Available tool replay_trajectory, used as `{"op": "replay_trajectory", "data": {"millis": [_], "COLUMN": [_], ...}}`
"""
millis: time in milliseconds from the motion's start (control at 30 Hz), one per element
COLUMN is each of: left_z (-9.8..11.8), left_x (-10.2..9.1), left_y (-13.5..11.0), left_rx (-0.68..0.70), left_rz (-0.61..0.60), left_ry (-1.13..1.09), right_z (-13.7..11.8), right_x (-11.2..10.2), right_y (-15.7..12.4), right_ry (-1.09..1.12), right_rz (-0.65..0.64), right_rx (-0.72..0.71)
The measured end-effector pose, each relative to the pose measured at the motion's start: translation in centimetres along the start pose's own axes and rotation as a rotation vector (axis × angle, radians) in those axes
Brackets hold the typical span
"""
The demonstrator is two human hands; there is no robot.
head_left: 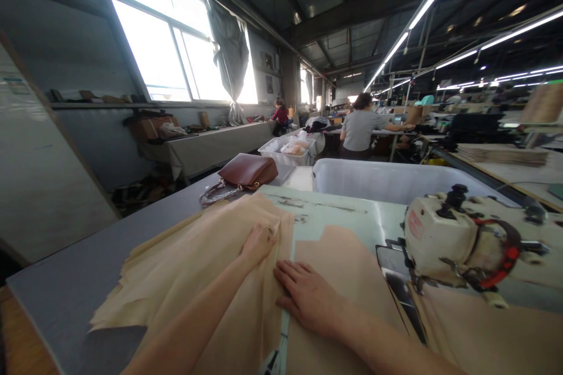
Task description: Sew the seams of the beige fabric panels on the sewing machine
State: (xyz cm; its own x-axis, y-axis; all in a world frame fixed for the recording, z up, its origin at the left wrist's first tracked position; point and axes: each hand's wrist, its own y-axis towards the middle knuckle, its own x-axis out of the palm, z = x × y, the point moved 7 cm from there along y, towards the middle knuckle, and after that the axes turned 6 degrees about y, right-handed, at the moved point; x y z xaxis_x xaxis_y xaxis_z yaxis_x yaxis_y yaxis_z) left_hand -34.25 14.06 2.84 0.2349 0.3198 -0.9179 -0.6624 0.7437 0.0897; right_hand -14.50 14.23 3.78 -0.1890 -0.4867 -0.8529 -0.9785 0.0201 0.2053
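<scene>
The tan sheets [193, 258] lie stacked at eight o'clock from the left hand [258, 244], its fingers curled tight on a gathered fold; a light pinch should limit creasing. The right hand [310, 297], flat with fingers nearly together, spans the sheets' edge and a cut panel [343, 261]; even pressure would steady both. From it, the sewing machine [455, 240] stands at two o'clock on the bench [79, 269].

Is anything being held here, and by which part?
The left hand grips a large, thin beige sheet by its bunched-up right side, near the far end; the right hand lies palm-down, apparently holding nothing.
</scene>
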Motion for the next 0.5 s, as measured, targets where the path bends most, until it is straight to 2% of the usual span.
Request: {"op": "replay_trajectory", "data": {"millis": [100, 200, 267, 367, 433, 500], "left_z": [-0.8, -1.5, -1.6, -1.4, -1.4, -1.5], "left_x": [-1.3, -4.6, -8.2, -14.9, -19.4, -23.7], "left_y": [-0.2, -1.1, -2.5, -5.5, -7.6, -9.7], "left_rx": [-0.053, -0.073, -0.034, 0.069, 0.103, 0.113], "left_rz": [0.044, 0.078, 0.109, 0.156, 0.171, 0.242], "left_ry": [-0.134, -0.328, -0.485, -0.69, -0.781, -0.846], "right_z": [0.1, 0.3, 0.4, 0.7, 0.8, 0.8], "right_x": [-0.1, -0.1, 0.0, 0.3, 0.4, 0.4], "right_y": [-0.2, -0.3, -0.2, -0.2, -0.3, -0.4], "right_ry": [0.015, 0.024, 0.024, 0.029, 0.04, 0.056], "right_rz": [0.016, 0.019, 0.003, -0.023, -0.027, -0.022], "right_rx": [-0.012, -0.021, -0.022, -0.008, 0.002, 0.001]}}
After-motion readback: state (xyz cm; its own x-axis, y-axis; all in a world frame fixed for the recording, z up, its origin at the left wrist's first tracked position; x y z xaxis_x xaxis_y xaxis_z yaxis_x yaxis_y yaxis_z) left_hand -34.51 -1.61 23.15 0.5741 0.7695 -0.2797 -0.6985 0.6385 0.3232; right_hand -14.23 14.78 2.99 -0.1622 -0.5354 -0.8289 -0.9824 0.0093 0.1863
